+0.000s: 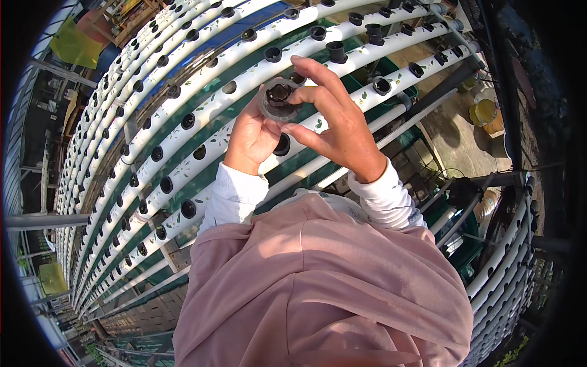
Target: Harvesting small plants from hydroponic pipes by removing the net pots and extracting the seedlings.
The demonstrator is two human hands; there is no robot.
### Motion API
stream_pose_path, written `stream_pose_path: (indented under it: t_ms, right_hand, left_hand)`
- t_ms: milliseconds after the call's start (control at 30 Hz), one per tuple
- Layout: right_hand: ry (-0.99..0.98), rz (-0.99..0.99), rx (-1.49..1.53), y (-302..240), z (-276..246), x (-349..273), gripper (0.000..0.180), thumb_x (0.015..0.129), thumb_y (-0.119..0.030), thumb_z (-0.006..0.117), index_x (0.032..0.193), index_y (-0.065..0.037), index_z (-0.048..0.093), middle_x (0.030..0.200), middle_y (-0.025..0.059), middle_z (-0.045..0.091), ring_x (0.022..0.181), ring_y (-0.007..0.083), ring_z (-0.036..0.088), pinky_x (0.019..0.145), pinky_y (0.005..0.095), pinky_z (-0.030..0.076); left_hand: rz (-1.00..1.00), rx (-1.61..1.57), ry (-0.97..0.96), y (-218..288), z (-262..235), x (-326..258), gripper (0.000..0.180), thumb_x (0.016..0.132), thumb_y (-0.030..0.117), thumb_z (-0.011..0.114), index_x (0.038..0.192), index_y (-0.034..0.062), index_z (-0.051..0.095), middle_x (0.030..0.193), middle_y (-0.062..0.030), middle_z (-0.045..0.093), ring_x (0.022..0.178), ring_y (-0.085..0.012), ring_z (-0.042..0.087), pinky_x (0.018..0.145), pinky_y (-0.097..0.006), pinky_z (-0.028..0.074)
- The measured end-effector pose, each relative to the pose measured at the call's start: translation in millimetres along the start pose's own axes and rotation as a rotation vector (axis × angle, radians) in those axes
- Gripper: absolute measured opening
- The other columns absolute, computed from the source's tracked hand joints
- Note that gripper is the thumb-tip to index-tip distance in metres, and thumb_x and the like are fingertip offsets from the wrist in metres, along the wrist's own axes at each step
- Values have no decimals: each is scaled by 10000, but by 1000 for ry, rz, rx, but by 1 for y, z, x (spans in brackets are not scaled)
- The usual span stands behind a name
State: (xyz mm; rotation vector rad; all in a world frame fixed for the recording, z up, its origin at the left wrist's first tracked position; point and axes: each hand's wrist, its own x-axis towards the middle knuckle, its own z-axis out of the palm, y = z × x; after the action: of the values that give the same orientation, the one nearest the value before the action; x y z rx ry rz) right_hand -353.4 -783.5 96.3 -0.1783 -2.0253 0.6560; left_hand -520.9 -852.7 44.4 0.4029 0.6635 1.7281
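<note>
Growing rows: white pipes (208, 103) run in long slanting lines behind and to both sides of the grey cup (284, 114), with round holes along them and green sheeting lower down in the gaps.
Cup: raised between the two hands above the pipes, its mouth turned up toward the head; something dark sits inside, too shadowed to make out.
Left hand (249, 139): partly curled, holding the cup by its left and lower side.
Right hand (340, 127): half spread on the cup's right, index finger lifted, another fingertip over the rim, thumb just beneath; whether it grips, I cannot tell.
Drop risk: a loose fingertip hold could let the cup slip or tip, spilling what is inside or sending it into a gap between the pipes under it.
Snag risk: if the arms swing low, the white sleeves (235, 191), nearer the body than the cup, could brush the pipes.
Neighbours: a raised black pot (335, 52) and a taller black stack (374, 33) stand beyond the cup to its right, in the way of a far reach.
Farther out: yellow container (484, 112), well right of the cup.
</note>
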Motion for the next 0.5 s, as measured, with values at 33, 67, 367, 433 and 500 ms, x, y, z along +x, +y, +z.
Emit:
stream_pose_path:
  t_ms: [33, 67, 367, 433, 500]
  right_hand:
    - [3, 2, -11, 3, -2, -1, 293, 766, -79, 757, 1014, -45, 605, 1407, 169, 494, 1159, 368, 589, 882, 402, 532]
    - [0, 13, -31, 6, -4, -2, 271, 779, -100, 748, 1010, -42, 621, 1422, 170, 478, 1161, 370, 586, 881, 406, 531]
    - [-180, 111, -164, 24, -12, -2, 245, 833, -158, 679, 1014, 7, 668, 1388, 241, 479, 1185, 383, 555, 956, 427, 483]
    - [-159, 162, -88, 25, -10, -5, 237, 831, -161, 681, 994, 10, 669, 1385, 256, 471, 1196, 400, 541, 962, 431, 481]
    - [-89, 148, -97, 25, -7, -7, 243, 844, -161, 689, 1017, 6, 651, 1388, 254, 454, 1188, 428, 541, 936, 449, 495]
  left_hand:
    - [9, 10, 9, -3, -1, 4, 330, 1041, 264, 492, 1257, 30, 579, 1159, -100, 672, 1057, -188, 658, 904, -341, 554]
    - [20, 9, 21, -6, -2, 6, 333, 1041, 266, 491, 1261, 31, 576, 1152, -99, 674, 1055, -185, 658, 904, -340, 554]
    - [294, 267, 203, -20, 7, 17, 321, 1042, 241, 508, 1270, 15, 526, 1093, -81, 633, 941, -144, 632, 844, -326, 551]
    - [343, 278, 223, -23, 8, 18, 325, 1044, 244, 504, 1277, 17, 509, 1098, -78, 623, 931, -141, 627, 834, -319, 551]
    - [373, 275, 244, -25, 7, 20, 327, 1046, 242, 500, 1282, 16, 496, 1106, -79, 615, 929, -143, 624, 831, -316, 552]
